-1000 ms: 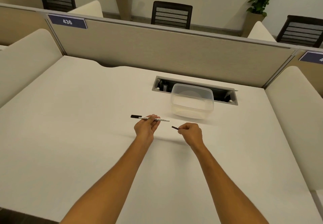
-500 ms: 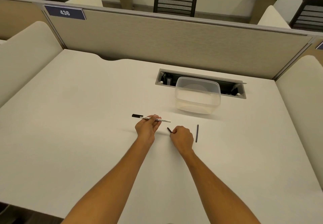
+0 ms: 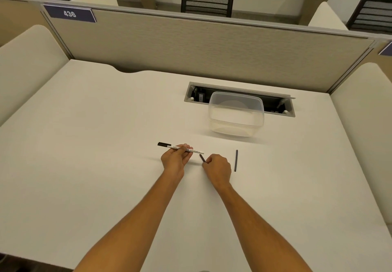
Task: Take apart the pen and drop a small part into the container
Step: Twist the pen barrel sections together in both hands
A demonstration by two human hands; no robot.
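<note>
My left hand (image 3: 176,159) grips a thin white marker pen (image 3: 196,151) with a black cap at its left end, held level just above the desk. Just right of the pen's open end, my right hand (image 3: 218,168) pinches a small black part (image 3: 202,158) between its fingertips. A thin dark rod (image 3: 236,160) lies on the desk to the right of that hand. Behind my right hand stands a clear plastic container (image 3: 236,115), open on top, with nothing visible inside.
The white desk (image 3: 95,155) has a cable slot (image 3: 197,93) right behind the container. A fabric divider (image 3: 191,44) closes the far edge, and padded side panels (image 3: 27,63) flank the desk. Chairs and plants stand beyond the divider.
My right hand has drawn left, close to the pen's end, still holding the small black part, and the thin rod it had been covering now shows. The left hand has held still.
</note>
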